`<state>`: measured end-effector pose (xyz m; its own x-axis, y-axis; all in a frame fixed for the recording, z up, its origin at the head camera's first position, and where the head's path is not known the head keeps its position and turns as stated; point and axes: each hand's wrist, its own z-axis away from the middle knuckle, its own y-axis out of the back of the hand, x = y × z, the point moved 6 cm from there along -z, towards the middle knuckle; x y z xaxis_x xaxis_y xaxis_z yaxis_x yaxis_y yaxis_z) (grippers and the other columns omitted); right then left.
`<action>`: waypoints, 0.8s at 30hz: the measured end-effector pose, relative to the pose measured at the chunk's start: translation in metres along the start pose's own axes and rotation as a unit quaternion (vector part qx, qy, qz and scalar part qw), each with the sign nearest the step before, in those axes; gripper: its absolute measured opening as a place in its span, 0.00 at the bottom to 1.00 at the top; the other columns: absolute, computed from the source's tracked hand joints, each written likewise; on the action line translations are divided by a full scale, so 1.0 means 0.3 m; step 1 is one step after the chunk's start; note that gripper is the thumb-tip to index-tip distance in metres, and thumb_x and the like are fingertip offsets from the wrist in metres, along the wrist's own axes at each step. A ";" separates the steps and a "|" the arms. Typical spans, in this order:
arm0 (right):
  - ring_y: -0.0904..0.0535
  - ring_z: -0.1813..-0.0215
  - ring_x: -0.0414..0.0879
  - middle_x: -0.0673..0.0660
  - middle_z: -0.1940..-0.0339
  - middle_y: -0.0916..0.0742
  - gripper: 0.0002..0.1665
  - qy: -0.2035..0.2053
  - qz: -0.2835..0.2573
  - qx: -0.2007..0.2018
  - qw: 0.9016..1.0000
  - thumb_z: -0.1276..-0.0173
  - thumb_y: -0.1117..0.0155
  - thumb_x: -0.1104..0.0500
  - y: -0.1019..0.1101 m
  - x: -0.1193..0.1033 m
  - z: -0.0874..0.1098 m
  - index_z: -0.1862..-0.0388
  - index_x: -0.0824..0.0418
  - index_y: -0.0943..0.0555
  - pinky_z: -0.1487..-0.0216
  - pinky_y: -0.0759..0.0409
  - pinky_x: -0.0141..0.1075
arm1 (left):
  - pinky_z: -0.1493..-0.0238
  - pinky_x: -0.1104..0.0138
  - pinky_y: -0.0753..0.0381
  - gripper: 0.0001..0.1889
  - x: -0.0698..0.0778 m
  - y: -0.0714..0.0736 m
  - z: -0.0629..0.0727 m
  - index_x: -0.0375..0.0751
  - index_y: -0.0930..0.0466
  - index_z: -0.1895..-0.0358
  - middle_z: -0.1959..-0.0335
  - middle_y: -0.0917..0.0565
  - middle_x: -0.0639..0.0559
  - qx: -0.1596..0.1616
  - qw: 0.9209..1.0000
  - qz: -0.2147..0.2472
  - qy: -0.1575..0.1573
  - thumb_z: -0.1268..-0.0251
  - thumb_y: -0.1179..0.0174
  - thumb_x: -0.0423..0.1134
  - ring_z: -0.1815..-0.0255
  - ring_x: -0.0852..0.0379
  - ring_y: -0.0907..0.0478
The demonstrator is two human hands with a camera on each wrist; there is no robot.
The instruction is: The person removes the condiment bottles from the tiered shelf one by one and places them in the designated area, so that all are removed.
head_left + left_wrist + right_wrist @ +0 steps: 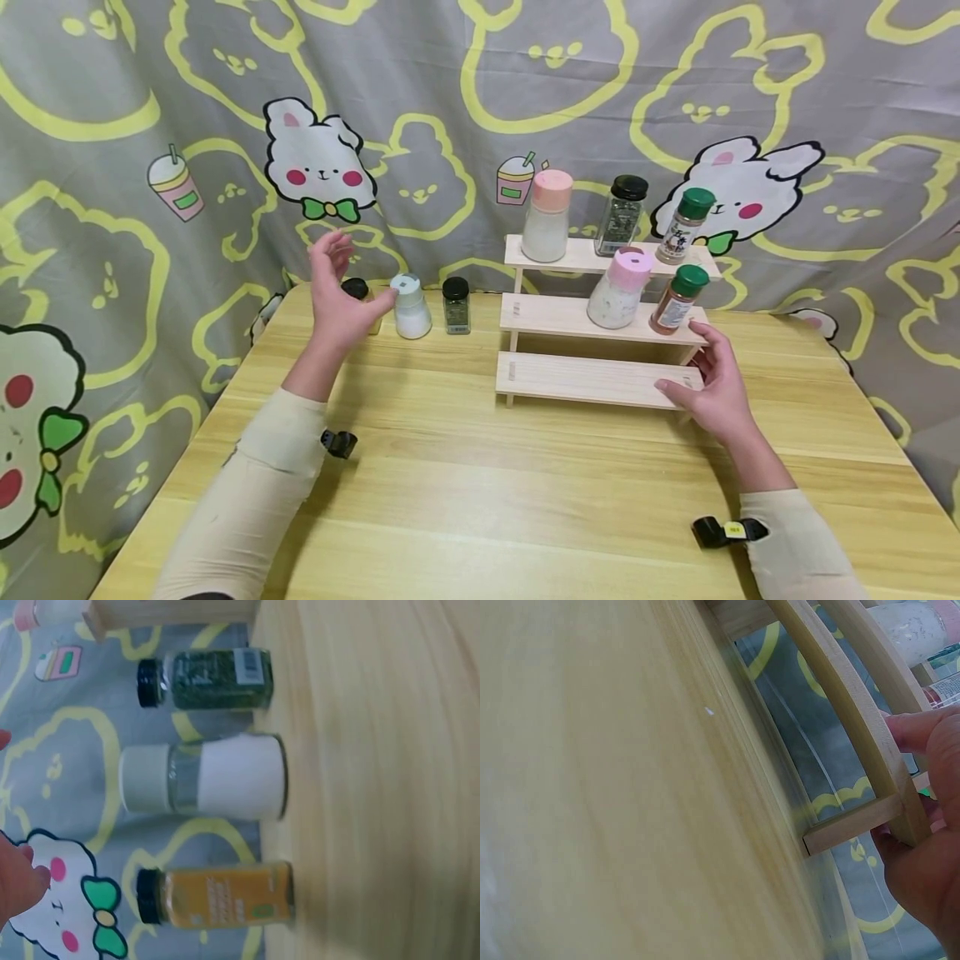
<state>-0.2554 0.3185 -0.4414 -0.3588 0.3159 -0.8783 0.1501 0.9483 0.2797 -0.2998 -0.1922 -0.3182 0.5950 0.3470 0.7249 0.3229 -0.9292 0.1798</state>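
Note:
My left hand (341,287) is raised over the back left of the table, thumb and fingers spread, holding nothing. Behind it, partly hidden in the head view, stands a black-capped spice bottle with an orange-yellow label (229,895). Beside that is a white-lidded shaker jar (412,312) of white contents; the thumb tip overlaps its lid in the head view. A black-capped jar of green herbs (457,307) follows to the right. My right hand (720,387) grips the right end of a three-step wooden spice rack (592,379), thumb on the lowest step.
The rack's top step bears a pink-lidded shaker (547,221), a black-capped herb jar (621,218) and a green-capped bottle (684,229). On the middle step are another pink-lidded shaker (618,292) and a green-capped bottle (677,304). A patterned curtain (450,75) hangs behind the table.

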 end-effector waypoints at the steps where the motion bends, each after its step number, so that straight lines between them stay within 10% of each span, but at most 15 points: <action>1: 0.30 0.38 0.51 0.61 0.29 0.33 0.62 0.000 0.000 0.000 1.000 0.55 0.28 0.85 0.000 0.001 0.000 0.23 0.60 0.42 0.38 0.32 0.25 | 0.31 0.60 0.38 0.44 0.021 -0.007 0.000 0.32 0.42 0.33 0.37 0.33 0.41 -0.001 1.000 0.004 -0.001 0.57 0.30 0.19 0.36 0.46 0.34; 24: 0.31 0.36 0.47 0.60 0.27 0.34 0.61 -0.011 0.003 0.000 1.000 0.53 0.28 0.84 0.005 0.015 0.001 0.22 0.59 0.43 0.35 0.35 0.27 | 0.30 0.57 0.38 0.46 0.209 -0.199 -0.005 0.29 0.43 0.33 0.38 0.33 0.39 -0.034 0.996 0.071 -0.043 0.60 0.29 0.16 0.36 0.43 0.33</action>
<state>-0.2566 0.3212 -0.4450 -0.3378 0.3211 -0.8848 0.1518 0.9463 0.2855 -0.2831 -0.1153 -0.2825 0.6930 0.2177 0.6873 0.1823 -0.9753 0.1251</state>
